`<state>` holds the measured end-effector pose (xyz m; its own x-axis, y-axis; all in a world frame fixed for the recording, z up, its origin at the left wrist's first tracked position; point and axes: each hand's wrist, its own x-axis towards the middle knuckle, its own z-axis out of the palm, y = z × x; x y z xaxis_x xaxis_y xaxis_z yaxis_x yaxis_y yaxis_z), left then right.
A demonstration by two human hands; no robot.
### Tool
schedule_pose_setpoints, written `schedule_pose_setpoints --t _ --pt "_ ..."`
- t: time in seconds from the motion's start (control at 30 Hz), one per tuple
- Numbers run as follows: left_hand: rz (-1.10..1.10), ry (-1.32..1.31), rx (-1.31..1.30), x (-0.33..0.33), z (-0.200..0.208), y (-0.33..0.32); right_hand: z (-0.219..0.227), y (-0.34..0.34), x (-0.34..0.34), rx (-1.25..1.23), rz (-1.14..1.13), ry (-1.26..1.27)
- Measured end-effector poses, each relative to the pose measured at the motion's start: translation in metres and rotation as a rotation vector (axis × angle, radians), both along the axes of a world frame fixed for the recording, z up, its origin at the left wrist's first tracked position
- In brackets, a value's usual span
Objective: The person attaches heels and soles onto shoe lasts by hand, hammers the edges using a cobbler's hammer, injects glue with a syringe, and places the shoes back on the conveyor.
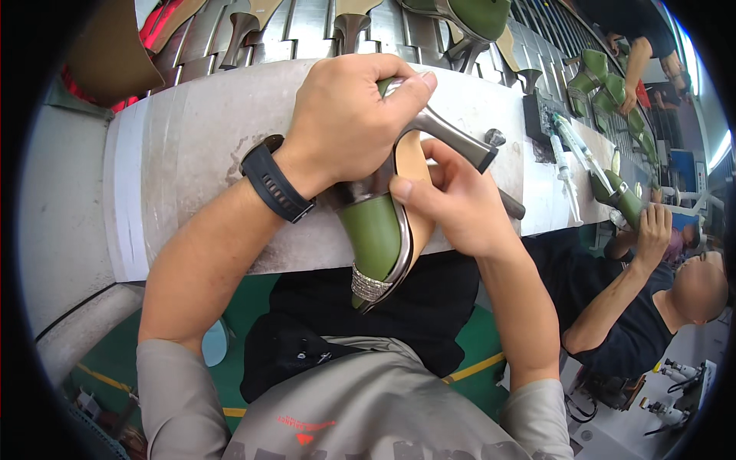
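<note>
A green high-heeled shoe (376,234), tilted with its toe toward me, is held between my hands above the bench edge. It has a glittering band (371,285) near the toe, a metallic rim and a dark metallic heel (458,139) pointing right. My left hand (349,123) is closed around the back part of the shoe, a black band on its wrist. My right hand (466,203) pinches the tan sole (414,172) at its middle, thumb pressed on the sole and the other fingers partly hidden behind it.
A pale work board (199,153) lies under my hands. To the right are syringes (569,157), a black block (538,126) and a dark rod end (512,205). Several shoes, including a green one (479,17), stand on the slatted metal conveyor (295,27). A co-worker (613,318) sits at right, handling a green shoe (627,203).
</note>
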<state>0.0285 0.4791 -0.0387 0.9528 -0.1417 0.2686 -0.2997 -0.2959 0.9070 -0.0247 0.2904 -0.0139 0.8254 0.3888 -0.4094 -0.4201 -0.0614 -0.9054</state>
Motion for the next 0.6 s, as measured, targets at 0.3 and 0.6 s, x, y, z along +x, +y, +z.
schedule_pose_setpoints --t 0.3,0.6 --pt "0.114 -0.182 -0.05 -0.053 -0.002 0.086 0.03 0.01 0.02 -0.544 0.115 -0.763" --pt "-0.053 -0.23 0.362 -0.127 0.02 0.068 0.027 -0.014 0.029 -0.493 0.464 -1.109"
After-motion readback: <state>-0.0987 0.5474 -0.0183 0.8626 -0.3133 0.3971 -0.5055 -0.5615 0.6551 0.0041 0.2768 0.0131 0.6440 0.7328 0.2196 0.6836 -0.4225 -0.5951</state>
